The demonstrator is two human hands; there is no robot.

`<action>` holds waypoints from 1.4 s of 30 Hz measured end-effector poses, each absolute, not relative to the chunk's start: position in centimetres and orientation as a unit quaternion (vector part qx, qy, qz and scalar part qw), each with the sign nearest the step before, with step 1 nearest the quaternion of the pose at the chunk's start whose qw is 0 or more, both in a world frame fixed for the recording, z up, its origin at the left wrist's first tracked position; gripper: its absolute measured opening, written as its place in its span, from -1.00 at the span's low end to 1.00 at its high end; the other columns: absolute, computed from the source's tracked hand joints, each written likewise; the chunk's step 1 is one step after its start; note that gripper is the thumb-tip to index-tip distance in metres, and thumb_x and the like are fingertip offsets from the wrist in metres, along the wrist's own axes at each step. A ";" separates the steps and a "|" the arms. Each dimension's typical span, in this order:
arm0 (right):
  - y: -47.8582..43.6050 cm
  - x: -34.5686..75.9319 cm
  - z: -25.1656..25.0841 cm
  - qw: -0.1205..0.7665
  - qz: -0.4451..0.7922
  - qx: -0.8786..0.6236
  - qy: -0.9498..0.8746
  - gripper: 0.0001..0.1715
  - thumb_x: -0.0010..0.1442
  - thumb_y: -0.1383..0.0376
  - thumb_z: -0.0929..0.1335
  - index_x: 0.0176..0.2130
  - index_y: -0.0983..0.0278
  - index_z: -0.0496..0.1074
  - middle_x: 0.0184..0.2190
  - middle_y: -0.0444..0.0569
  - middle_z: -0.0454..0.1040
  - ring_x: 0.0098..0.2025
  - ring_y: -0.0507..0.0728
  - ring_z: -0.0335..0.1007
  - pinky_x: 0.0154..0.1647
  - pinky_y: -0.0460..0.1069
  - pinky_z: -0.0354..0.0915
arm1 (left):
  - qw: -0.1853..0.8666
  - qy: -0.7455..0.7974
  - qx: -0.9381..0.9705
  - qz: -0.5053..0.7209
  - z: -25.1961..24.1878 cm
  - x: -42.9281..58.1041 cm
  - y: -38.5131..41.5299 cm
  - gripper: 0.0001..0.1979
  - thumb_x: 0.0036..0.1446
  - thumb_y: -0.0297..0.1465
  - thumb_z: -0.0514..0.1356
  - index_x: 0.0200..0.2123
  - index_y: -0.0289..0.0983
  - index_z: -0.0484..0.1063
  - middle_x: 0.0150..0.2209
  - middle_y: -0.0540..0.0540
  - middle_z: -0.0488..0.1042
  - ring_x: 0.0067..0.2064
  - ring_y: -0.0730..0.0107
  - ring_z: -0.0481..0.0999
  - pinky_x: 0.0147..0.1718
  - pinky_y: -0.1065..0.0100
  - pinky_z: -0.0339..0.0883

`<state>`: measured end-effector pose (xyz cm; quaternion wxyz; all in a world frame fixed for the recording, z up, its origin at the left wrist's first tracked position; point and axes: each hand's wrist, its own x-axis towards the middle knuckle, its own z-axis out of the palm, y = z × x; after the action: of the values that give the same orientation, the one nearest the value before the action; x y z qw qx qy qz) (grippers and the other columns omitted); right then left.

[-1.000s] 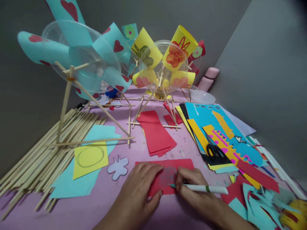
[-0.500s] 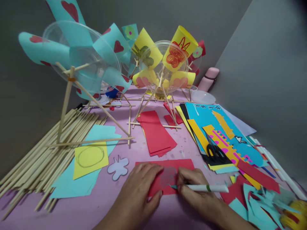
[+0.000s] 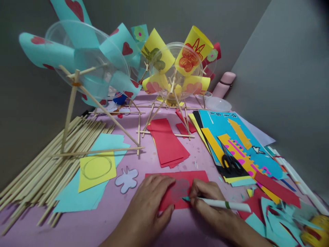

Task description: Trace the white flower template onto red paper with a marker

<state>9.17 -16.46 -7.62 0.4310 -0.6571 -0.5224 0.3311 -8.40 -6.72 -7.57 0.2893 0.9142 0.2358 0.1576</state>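
Observation:
A red sheet of paper point(image 3: 199, 175) lies crosswise on the table, with a grey flower-like shape point(image 3: 180, 189) on its middle. My left hand point(image 3: 154, 193) rests flat across the sheet's left part, fingers stretched and thumb apart. Pinched in my right hand point(image 3: 209, 197) is a white marker point(image 3: 236, 206) with a green band. Its dark green tip points left at the lower edge of the grey shape; whether it touches the paper I cannot tell. A pale butterfly cutout point(image 3: 126, 180) sits left of my left hand.
Wooden sticks point(image 3: 51, 164) and paper sheets point(image 3: 74, 195) lie at left. Behind stand stick-framed wheels with blue blades point(image 3: 87, 82) and yellow blades point(image 3: 190, 55). Red strips point(image 3: 168, 142) lie mid-table. Black scissors point(image 3: 231, 163) rest on coloured paper at right, near paper scraps point(image 3: 275, 219).
The marker's back end has swung slightly down and right in my right hand, and its tip has shifted a little. My left hand and the red paper stay in place.

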 end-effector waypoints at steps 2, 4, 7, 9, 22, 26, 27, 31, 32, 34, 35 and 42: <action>-16.4 9.1 -7.5 0.420 0.328 -0.657 -0.534 -0.88 -0.06 0.38 0.21 -0.58 0.21 0.21 -0.64 -0.17 0.27 -0.53 0.05 0.17 -0.51 -0.08 0.07 | 0.289 0.237 0.914 0.160 -7.6 -8.4 -6.7 -0.55 0.09 -0.46 0.16 0.07 -0.14 0.23 0.01 -0.08 0.38 0.03 0.19 0.32 -0.01 0.13 0.27; -16.3 9.0 -7.5 0.404 0.326 -0.660 -0.543 -0.90 -0.06 0.38 0.19 -0.56 0.21 0.20 -0.63 -0.17 0.28 -0.53 0.06 0.17 -0.50 -0.07 0.07 | 0.289 0.238 0.913 0.164 -7.7 -8.4 -6.7 -0.55 0.09 -0.45 0.16 0.07 -0.14 0.23 0.01 -0.08 0.39 0.03 0.19 0.32 -0.01 0.13 0.27; -16.3 9.0 -7.4 0.381 0.329 -0.667 -0.548 -0.92 -0.06 0.37 0.18 -0.54 0.22 0.20 -0.61 -0.16 0.28 -0.52 0.06 0.18 -0.48 -0.07 0.07 | 0.289 0.238 0.912 0.165 -7.7 -8.5 -6.7 -0.57 0.10 -0.45 0.16 0.06 -0.14 0.23 0.00 -0.09 0.39 0.02 0.19 0.33 -0.02 0.13 0.28; -16.3 9.0 -7.3 0.372 0.331 -0.669 -0.552 -0.92 -0.06 0.36 0.17 -0.53 0.22 0.19 -0.61 -0.16 0.27 -0.52 0.07 0.18 -0.48 -0.07 0.07 | 0.290 0.236 0.913 0.161 -7.7 -8.5 -6.7 -0.57 0.10 -0.45 0.16 0.06 -0.14 0.22 0.00 -0.09 0.39 0.02 0.19 0.32 -0.01 0.12 0.27; -15.8 8.9 -6.7 0.396 0.363 -0.623 -0.569 -0.91 -0.06 0.39 0.16 -0.55 0.21 0.12 -0.65 -0.23 0.14 -0.60 0.00 0.08 -0.56 -0.10 0.00 | 0.285 0.233 0.915 0.167 -7.7 -8.5 -6.7 -0.55 0.09 -0.46 0.17 0.07 -0.15 0.23 0.01 -0.07 0.38 0.03 0.21 0.32 0.01 0.14 0.25; -15.7 8.9 -6.6 0.398 0.364 -0.613 -0.578 -0.91 -0.06 0.39 0.16 -0.54 0.21 0.13 -0.64 -0.23 0.17 -0.59 0.00 0.10 -0.55 -0.10 0.01 | 0.291 0.230 0.914 0.162 -7.8 -8.5 -6.6 -0.55 0.09 -0.47 0.17 0.07 -0.15 0.21 0.00 -0.07 0.37 0.02 0.21 0.31 0.00 0.15 0.26; -15.7 8.9 -6.6 0.398 0.362 -0.613 -0.579 -0.92 -0.06 0.39 0.16 -0.54 0.21 0.14 -0.64 -0.22 0.17 -0.59 0.01 0.10 -0.55 -0.10 0.02 | 0.293 0.229 0.914 0.159 -7.8 -8.4 -6.6 -0.54 0.09 -0.47 0.17 0.07 -0.15 0.20 0.01 -0.07 0.37 0.03 0.21 0.30 0.00 0.14 0.25; -15.7 8.8 -6.6 0.387 0.362 -0.619 -0.580 -0.92 -0.07 0.39 0.16 -0.53 0.21 0.14 -0.64 -0.21 0.19 -0.58 0.02 0.13 -0.54 -0.09 0.04 | 0.299 0.230 0.914 0.150 -7.6 -8.4 -6.7 -0.56 0.11 -0.46 0.17 0.06 -0.16 0.20 0.00 -0.07 0.37 0.03 0.20 0.29 0.00 0.12 0.24; -15.7 8.8 -6.5 0.384 0.362 -0.620 -0.580 -0.92 -0.07 0.38 0.16 -0.53 0.20 0.13 -0.64 -0.21 0.19 -0.59 0.02 0.13 -0.54 -0.09 0.05 | 0.298 0.231 0.914 0.149 -7.5 -8.4 -6.7 -0.56 0.11 -0.46 0.17 0.06 -0.16 0.21 0.00 -0.07 0.37 0.03 0.20 0.29 0.00 0.12 0.24; -15.7 8.7 -6.5 0.382 0.359 -0.620 -0.584 -0.93 -0.06 0.37 0.16 -0.54 0.20 0.13 -0.65 -0.20 0.19 -0.60 0.03 0.13 -0.55 -0.08 0.04 | 0.297 0.231 0.914 0.148 -7.4 -8.4 -6.7 -0.57 0.10 -0.47 0.16 0.06 -0.16 0.21 0.00 -0.08 0.37 0.03 0.19 0.29 -0.01 0.11 0.25; -15.7 8.7 -6.4 0.380 0.357 -0.621 -0.585 -0.93 -0.06 0.36 0.16 -0.54 0.21 0.14 -0.65 -0.20 0.19 -0.60 0.03 0.13 -0.55 -0.08 0.04 | 0.298 0.231 0.914 0.148 -7.3 -8.4 -6.7 -0.56 0.10 -0.47 0.16 0.06 -0.16 0.21 0.01 -0.08 0.37 0.03 0.20 0.30 -0.01 0.11 0.25; -15.7 8.7 -6.4 0.364 0.362 -0.628 -0.585 -0.91 -0.04 0.35 0.17 -0.56 0.20 0.13 -0.66 -0.20 0.19 -0.60 0.02 0.13 -0.55 -0.08 0.04 | 0.301 0.232 0.911 0.159 -7.4 -8.5 -6.7 -0.57 0.09 -0.48 0.16 0.05 -0.16 0.24 0.00 -0.09 0.39 0.02 0.19 0.32 0.00 0.12 0.26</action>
<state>8.74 -15.70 -6.35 0.3637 -0.6280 -0.5851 0.3618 -8.46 -6.73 -7.44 0.3005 0.9115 0.2317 0.1587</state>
